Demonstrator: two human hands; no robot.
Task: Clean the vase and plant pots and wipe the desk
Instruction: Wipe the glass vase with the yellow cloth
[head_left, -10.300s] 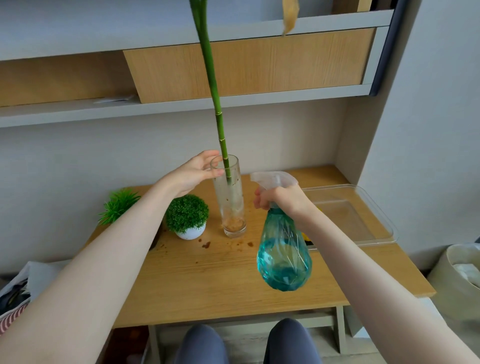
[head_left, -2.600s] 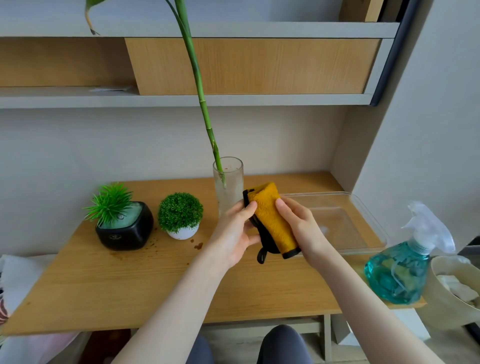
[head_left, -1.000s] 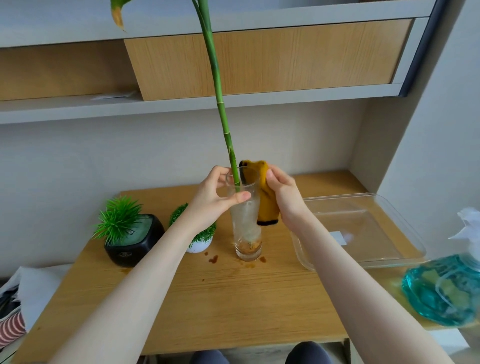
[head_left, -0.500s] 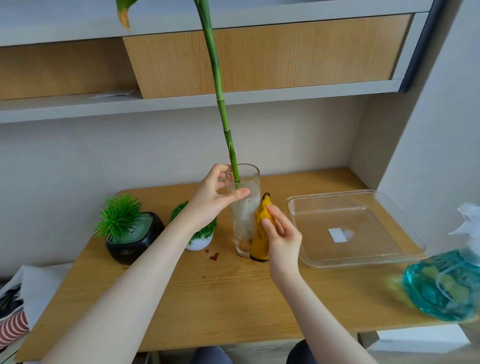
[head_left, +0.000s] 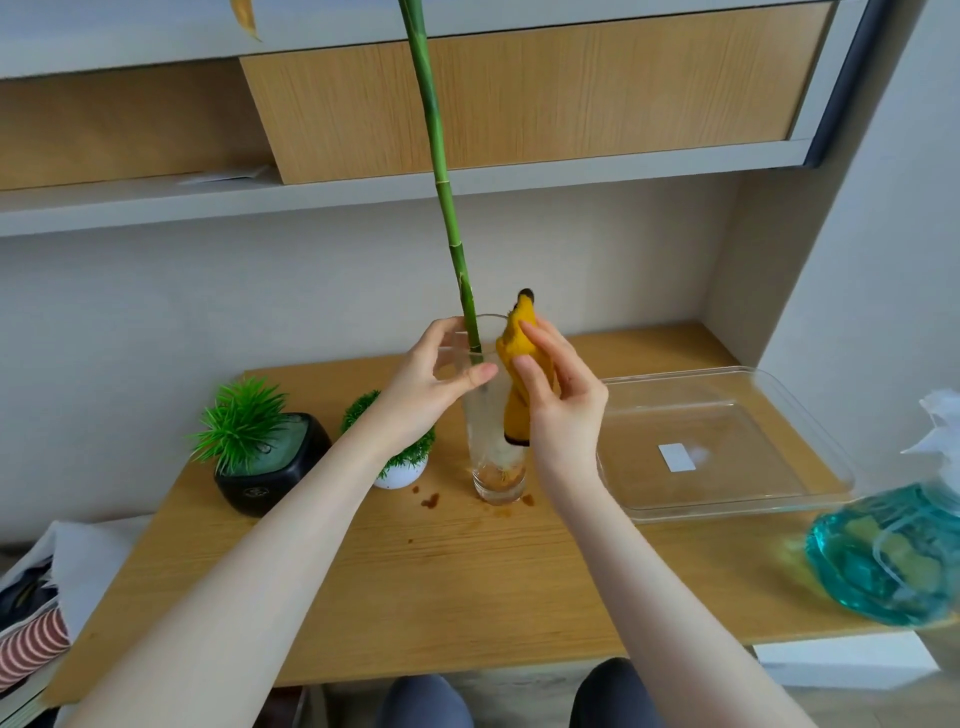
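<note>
A tall glass vase (head_left: 491, 457) stands on the wooden desk (head_left: 467, 582) with a long green bamboo stalk (head_left: 441, 171) in it and brown residue at its bottom. My left hand (head_left: 431, 384) grips the vase near its rim. My right hand (head_left: 556, 400) holds a yellow cloth (head_left: 517, 353) with a dark edge against the vase's right side, near the top. Left of the vase sit a black square pot (head_left: 270, 467) with a spiky green plant and a small white round pot (head_left: 400, 475) with a bushy green plant, partly hidden by my left forearm.
Brown stains (head_left: 430, 500) mark the desk by the vase's foot. A clear shallow tray (head_left: 727, 493) lies to the right. A teal spray bottle (head_left: 893, 551) stands at the desk's right front corner. Shelves (head_left: 363, 192) hang above; striped fabric (head_left: 31, 644) lies at lower left.
My right hand has slid the yellow cloth up the vase's right side, from near the base to the rim. My left hand keeps its hold on the vase.
</note>
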